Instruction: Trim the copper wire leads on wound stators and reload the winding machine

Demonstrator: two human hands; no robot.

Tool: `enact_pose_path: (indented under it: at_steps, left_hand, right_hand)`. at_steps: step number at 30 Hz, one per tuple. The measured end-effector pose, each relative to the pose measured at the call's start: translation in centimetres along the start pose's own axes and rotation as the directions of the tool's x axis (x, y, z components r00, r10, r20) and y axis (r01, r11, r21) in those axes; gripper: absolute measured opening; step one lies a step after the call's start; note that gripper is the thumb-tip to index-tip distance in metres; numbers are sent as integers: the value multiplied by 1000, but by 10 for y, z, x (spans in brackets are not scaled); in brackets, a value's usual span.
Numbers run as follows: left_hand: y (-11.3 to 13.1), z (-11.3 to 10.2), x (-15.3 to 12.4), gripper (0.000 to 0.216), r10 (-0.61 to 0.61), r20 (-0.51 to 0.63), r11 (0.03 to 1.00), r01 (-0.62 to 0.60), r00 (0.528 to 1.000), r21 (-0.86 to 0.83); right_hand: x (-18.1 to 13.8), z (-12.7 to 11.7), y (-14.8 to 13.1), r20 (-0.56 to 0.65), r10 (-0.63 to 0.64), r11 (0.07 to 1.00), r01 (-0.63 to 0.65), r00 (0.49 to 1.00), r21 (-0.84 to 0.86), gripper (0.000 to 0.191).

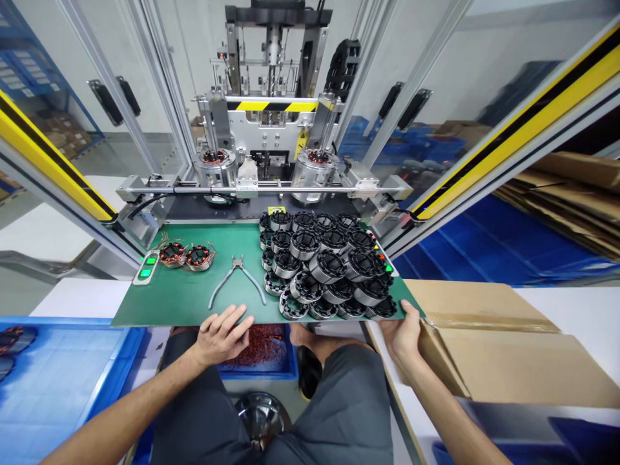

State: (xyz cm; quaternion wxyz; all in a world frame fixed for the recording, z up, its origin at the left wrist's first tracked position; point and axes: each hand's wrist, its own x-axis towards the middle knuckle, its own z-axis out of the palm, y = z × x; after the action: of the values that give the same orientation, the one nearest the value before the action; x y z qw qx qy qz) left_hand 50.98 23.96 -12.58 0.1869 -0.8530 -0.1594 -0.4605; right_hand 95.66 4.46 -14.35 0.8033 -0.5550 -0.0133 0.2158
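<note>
Both hands sit at the near edge of the green counter (194, 297). Left hand (220, 336) lies flat, palm down, its fingers (232, 318) spread apart and resting on the counter lip, gripping nothing. Right hand (404, 332) curls round the counter's right corner, fingers under the edge and thumb on top, just beside the cardboard box (484, 342).

Nearest the left hand are the pliers (237, 279), lying open with handles splayed toward the person. They look stiff and fairly light; the two handles are the natural place to take hold.

Near the right hand stands a packed cluster of stators (327, 268), dark laminated rings touching one another, some stacked. These would likely be heavy for their size and rigid, best taken by the outer rim. Two wound stators (186, 255) with copper wire sit well apart at the far left, near a green button (146, 272); their loose wire ends look fragile, so grip the body, not the windings.

Below the counter, a blue bin (264, 352) holds copper scrap.
</note>
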Motion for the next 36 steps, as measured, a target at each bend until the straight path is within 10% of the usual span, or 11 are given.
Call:
enact_pose_path:
  at_steps: [36]
  left_hand:
    - [-1, 2, -10, 45, 4, 30, 1000, -5, 1000, 17]
  right_hand:
    - [0, -2, -1, 45, -3, 999, 5, 999, -36, 54]
